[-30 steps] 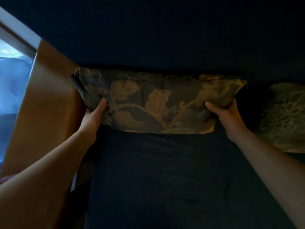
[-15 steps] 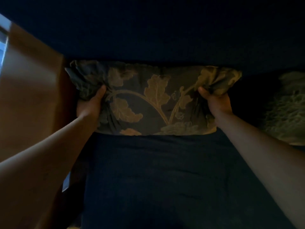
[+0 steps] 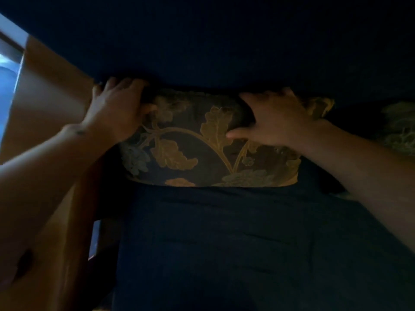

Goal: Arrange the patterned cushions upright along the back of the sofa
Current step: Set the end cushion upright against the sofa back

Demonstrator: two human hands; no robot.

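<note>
A dark cushion with a gold leaf pattern (image 3: 190, 151) stands upright against the dark blue sofa back (image 3: 224, 41), its lower edge on the seat (image 3: 224, 243). My left hand (image 3: 114, 108) grips its top left corner, fingers curled over the upper edge. My right hand (image 3: 274, 120) lies on the top right part, fingers over the edge and thumb spread across the front. A second, paler patterned cushion (image 3: 399, 129) leans at the far right, partly cut off by the frame.
A tan wooden armrest or side panel (image 3: 49, 104) borders the sofa on the left. Behind it a bright window strip (image 3: 9, 63) shows. The room is dim.
Both hands have moved from the cushion's lower side corners up to its top edge. The cushion now stands taller and closer against the sofa back.
</note>
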